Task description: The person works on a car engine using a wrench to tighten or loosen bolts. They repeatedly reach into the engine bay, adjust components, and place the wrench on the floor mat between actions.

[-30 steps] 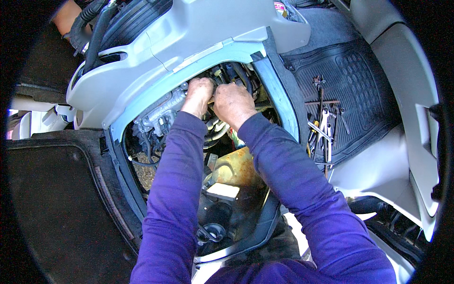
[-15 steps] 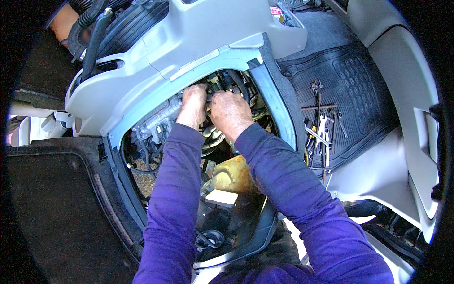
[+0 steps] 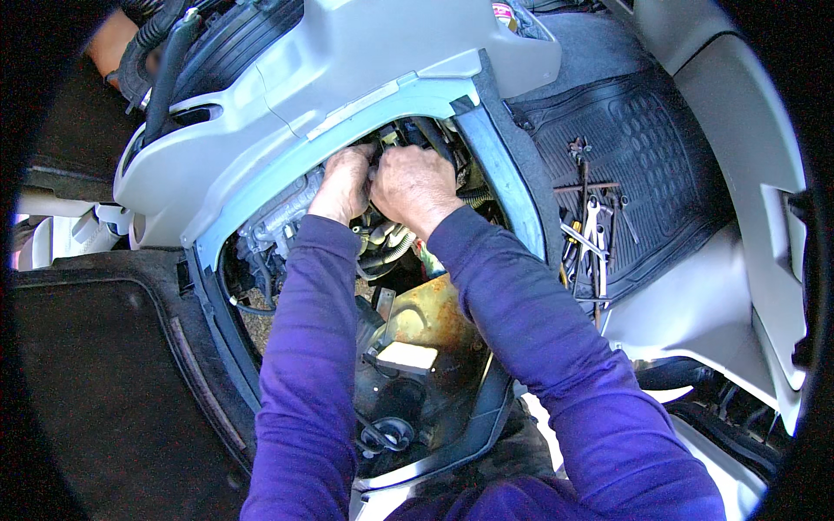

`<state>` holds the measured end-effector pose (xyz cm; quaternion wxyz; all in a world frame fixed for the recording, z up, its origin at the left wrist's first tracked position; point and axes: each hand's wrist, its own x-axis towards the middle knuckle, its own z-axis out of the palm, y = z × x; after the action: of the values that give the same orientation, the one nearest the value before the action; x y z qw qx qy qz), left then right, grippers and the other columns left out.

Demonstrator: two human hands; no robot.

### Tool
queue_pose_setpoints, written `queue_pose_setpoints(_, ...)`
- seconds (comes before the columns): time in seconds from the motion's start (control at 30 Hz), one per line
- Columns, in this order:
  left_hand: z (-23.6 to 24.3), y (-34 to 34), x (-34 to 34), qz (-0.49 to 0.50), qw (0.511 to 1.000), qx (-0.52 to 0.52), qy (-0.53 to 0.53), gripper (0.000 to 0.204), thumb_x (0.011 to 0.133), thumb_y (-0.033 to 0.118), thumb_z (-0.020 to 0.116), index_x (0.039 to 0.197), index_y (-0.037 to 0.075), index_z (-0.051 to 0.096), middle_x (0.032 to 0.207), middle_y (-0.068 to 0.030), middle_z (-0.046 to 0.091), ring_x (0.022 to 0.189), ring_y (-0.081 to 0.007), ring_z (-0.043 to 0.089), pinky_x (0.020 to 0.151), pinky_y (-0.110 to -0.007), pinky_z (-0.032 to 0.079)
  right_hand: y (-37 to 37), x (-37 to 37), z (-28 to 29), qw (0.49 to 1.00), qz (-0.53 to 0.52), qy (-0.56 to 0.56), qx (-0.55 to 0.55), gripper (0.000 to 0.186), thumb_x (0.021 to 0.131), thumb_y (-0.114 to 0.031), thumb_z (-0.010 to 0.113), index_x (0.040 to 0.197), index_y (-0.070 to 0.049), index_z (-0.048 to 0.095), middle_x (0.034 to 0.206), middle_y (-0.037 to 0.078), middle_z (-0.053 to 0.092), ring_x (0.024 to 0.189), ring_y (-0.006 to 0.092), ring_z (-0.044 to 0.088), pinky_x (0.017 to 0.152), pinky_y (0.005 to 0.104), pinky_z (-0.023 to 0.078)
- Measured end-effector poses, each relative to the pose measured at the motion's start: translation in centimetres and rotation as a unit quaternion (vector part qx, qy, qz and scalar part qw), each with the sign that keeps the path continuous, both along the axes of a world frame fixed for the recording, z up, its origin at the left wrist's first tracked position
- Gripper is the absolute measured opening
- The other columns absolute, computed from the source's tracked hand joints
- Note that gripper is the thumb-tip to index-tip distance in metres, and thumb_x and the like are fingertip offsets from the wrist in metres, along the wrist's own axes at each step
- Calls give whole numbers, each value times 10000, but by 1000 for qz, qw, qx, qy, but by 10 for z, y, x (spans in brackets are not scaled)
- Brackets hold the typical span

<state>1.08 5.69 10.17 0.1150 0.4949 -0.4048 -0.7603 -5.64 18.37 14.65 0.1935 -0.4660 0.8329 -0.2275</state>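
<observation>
Engine bay [image 3: 287, 226] is exposed under the raised grey cowl [image 3: 365, 69]. Left hand [image 3: 343, 184] and right hand [image 3: 415, 187] are curled together on a black fitting [image 3: 408, 137], grip hidden; probably loosening. Wrenches [image 3: 591, 234] are needed next, lying on the floor mat [image 3: 660, 148].

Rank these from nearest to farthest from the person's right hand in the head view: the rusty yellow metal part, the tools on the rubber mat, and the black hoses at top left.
From the right hand:
1. Rusty yellow metal part, just below it in the opening.
2. Tools, to its right on the rubber mat.
3. Black hoses, far up at the left.
</observation>
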Motion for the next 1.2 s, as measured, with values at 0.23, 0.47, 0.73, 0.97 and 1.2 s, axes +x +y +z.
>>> queue_pose_setpoints(0.23, -9, 1, 7, 69, 997, -24, 41, 228, 951, 148, 534, 1093, -17, 602, 1032, -170, 669, 924, -287, 668, 824, -443, 551, -11, 2, 3, 989, -44, 33, -139, 309, 962, -236, 486, 902, 32, 628, 787, 268, 690, 755, 441, 698, 703, 519, 570)
queue_pose_setpoints(0.47, 4, 2, -8, -7, 997, -61, -45, 179, 956, 126, 532, 1067, -3, 588, 908, -131, 636, 753, -236, 618, 669, -400, 528, 13, 3, 10, 996, 35, -2, 78, 272, 870, -207, 564, 993, -32, 732, 1024, 189, 729, 983, 333, 710, 847, 433, 565)
queue_pose_setpoints(0.73, -6, 0, 11, -9, 990, -9, 141, 259, 946, 151, 593, 1126, -34, 605, 1063, -163, 679, 940, -289, 665, 842, -430, 552, -9, -2, 18, 996, -47, 2, -79, 249, 868, -206, 539, 929, -12, 682, 885, 233, 719, 849, 371, 725, 769, 491, 576)
queue_pose_setpoints(0.97, 13, 6, -6, -40, 987, -124, -93, 253, 993, 152, 477, 1162, 1, 589, 1069, -181, 672, 962, -286, 667, 796, -400, 568, 22, -3, 5, 997, 19, -54, 57, 236, 875, -177, 589, 1012, -61, 743, 1040, 163, 732, 1001, 311, 708, 855, 419, 567)
queue_pose_setpoints(1.2, 4, 4, 9, -40, 991, -120, 36, 302, 958, 162, 587, 1190, -29, 555, 1106, -171, 662, 988, -301, 657, 854, -420, 548, -5, -11, 21, 992, -53, -14, -110, 258, 850, -193, 560, 917, -1, 718, 925, 247, 717, 896, 372, 722, 788, 460, 581)
